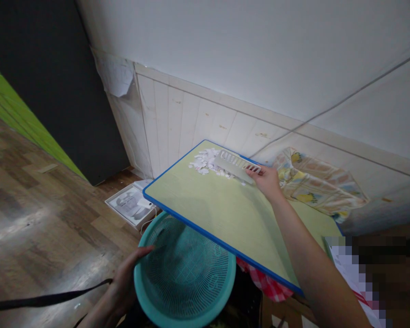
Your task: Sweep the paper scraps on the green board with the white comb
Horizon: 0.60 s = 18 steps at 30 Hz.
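My left hand [128,273] grips the left rim of a teal plastic colander basket [184,319], whose inside shows bare mesh. The basket is held below the front edge of a small table with a pale yellow top and blue rim [198,200]. On the tabletop, my right hand [267,182] holds a flat, whitish plastic piece with a row of slots [234,165], tilted on its edge. A heap of small white scraps, perhaps paper [205,160], lies against its far left side. Some scraps sit along its lower edge.
Patterned yellow cloth [314,182] lies at the table's right back edge, by the white wall. An open white box [131,205] with a cable sits on the wooden floor. Red checked cloth [269,282] hangs under the table. A dark cabinet [64,91] stands left.
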### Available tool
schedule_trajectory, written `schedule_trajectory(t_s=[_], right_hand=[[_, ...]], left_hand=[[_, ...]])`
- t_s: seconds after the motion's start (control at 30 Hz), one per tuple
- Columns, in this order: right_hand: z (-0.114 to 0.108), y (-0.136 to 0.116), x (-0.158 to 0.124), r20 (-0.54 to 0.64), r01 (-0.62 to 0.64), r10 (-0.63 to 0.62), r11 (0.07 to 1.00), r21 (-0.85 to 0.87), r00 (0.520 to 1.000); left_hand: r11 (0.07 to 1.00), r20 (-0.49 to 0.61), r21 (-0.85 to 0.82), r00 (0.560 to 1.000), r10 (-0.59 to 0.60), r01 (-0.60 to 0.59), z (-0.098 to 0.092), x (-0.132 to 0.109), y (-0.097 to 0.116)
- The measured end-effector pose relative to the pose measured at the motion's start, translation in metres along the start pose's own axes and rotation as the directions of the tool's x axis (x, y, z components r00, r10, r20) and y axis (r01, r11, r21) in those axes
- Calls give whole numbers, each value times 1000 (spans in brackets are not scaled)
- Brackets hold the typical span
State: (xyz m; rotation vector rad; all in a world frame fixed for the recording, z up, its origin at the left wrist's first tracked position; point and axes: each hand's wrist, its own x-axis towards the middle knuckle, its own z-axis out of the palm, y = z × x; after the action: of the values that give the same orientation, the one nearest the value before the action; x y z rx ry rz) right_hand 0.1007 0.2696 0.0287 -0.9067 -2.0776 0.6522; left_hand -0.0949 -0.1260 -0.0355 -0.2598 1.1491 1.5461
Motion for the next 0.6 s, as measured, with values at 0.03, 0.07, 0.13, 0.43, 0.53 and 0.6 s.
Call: schedule_trajectory(t_s=[0.03, 0.07, 0.13, 0.43, 0.53, 0.6], right_hand=[[6, -6, 3, -4, 12, -12, 1000, 1, 1000], [13, -13, 6, 2, 25, -25, 1000, -1, 1000], [31, -31, 9, -2, 40, -40, 999, -10, 999], [94, -90, -9, 105, 83, -73, 993, -88, 992], [90, -87, -4, 121, 87, -73, 989, -119, 990], [80, -79, 1, 110, 76, -60, 986, -148, 992]], left_hand=[[1000, 0, -5, 1000, 1, -1, -1, 0, 0], [1000, -2, -7, 1000, 2, -2, -2, 1, 1], [1000, -3, -3, 1000, 7, -7, -4, 2, 1], [999, -42, -32, 999, 21, -22, -9, 3, -1], [999, -29, -31, 999, 24, -25, -7, 2, -1], [999, -24, -30, 999, 23, -24, -7, 1, -1]])
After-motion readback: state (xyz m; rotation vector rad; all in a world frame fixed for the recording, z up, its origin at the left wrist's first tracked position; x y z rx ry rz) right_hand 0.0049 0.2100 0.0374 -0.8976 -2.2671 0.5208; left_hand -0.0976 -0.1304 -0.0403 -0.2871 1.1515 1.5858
